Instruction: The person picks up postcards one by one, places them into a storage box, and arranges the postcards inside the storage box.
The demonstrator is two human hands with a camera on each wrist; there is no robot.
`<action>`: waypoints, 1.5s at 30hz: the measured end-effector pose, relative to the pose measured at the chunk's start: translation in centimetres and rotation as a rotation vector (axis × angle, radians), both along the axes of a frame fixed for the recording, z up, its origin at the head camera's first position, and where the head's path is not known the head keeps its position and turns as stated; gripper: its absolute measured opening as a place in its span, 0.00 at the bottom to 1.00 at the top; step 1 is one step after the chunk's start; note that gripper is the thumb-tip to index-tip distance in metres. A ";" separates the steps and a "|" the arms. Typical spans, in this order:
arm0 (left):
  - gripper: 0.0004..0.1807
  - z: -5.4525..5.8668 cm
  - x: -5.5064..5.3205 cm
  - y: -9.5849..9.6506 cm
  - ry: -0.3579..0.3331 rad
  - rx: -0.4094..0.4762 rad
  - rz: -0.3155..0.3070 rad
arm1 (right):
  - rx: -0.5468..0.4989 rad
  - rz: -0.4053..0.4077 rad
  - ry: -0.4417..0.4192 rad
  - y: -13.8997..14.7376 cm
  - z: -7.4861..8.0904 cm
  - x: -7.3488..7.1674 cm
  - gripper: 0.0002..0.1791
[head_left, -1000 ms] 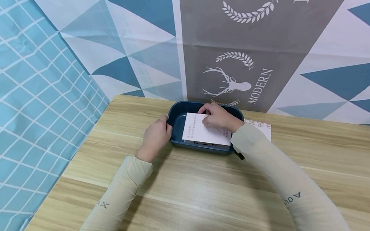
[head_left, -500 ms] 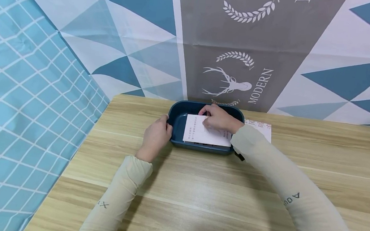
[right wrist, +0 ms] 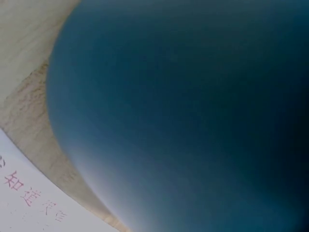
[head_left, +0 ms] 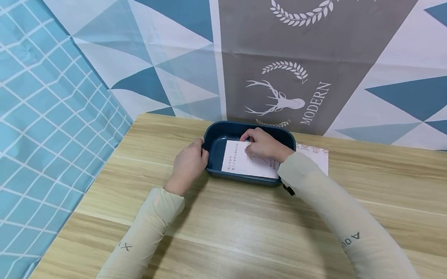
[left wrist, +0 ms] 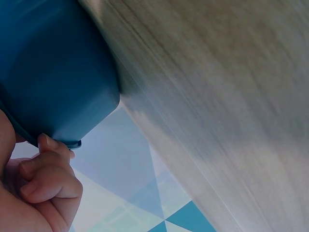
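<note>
A dark blue rectangular plastic box stands on the table near the wall. My left hand grips its left end; in the left wrist view the curled fingers meet the rim. My right hand reaches over the box's right side and pinches a white printed card by its far edge, thumb on top. That card lies roughly flat inside the box, its near edge along the front wall. In the right wrist view the box wall fills most of the picture and the right hand is hidden.
A second white sheet with reddish characters lies on the wooden table just right of the box, partly behind the right forearm. A patterned wall covering rises directly behind the box. A blue gridded sheet borders the left side.
The card in my right hand has shifted slightly toward the front wall and lower. Dark lettering that showed beneath its near edge is now covered. My left hand stays on the box.
</note>
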State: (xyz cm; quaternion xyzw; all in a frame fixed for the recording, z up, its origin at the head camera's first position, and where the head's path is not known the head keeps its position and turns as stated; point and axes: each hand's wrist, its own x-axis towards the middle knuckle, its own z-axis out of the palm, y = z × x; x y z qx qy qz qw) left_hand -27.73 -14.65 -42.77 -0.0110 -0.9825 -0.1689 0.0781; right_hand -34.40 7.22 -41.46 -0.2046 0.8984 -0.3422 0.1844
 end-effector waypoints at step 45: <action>0.18 0.1 0.0 0.0 0.013 -0.002 0.005 | 0.060 -0.008 0.028 -0.3 -2.7 0.3 0.18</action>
